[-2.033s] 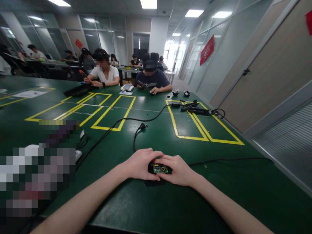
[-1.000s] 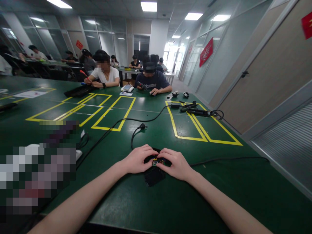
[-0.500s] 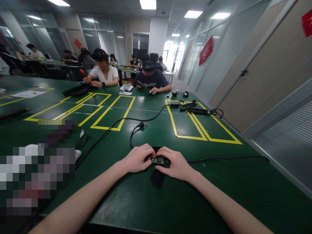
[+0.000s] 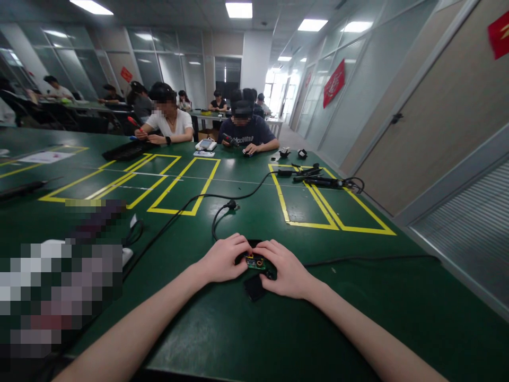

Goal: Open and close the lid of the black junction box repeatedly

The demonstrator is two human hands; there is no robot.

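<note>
My left hand point(image 4: 223, 260) and my right hand point(image 4: 285, 269) meet over a small black device on the green table point(image 4: 246, 329). Between the fingertips shows a small green circuit board point(image 4: 255, 261) set in the black housing, and both hands grip it. A flat black cover piece point(image 4: 254, 287) lies on the table just below the board, partly under my right hand. A black cable point(image 4: 369, 259) runs off to the right from the device.
Another black cord with a plug point(image 4: 231, 205) loops just beyond my hands. Yellow tape rectangles point(image 4: 186, 183) mark the table. Black tools and cables point(image 4: 322, 180) lie far right. Two people point(image 4: 246, 130) sit working at the far side. A blurred patch covers the near left.
My hands have turned the device a little and drawn it slightly toward the far side; the black cover piece has come out from under it and now lies below the board.
</note>
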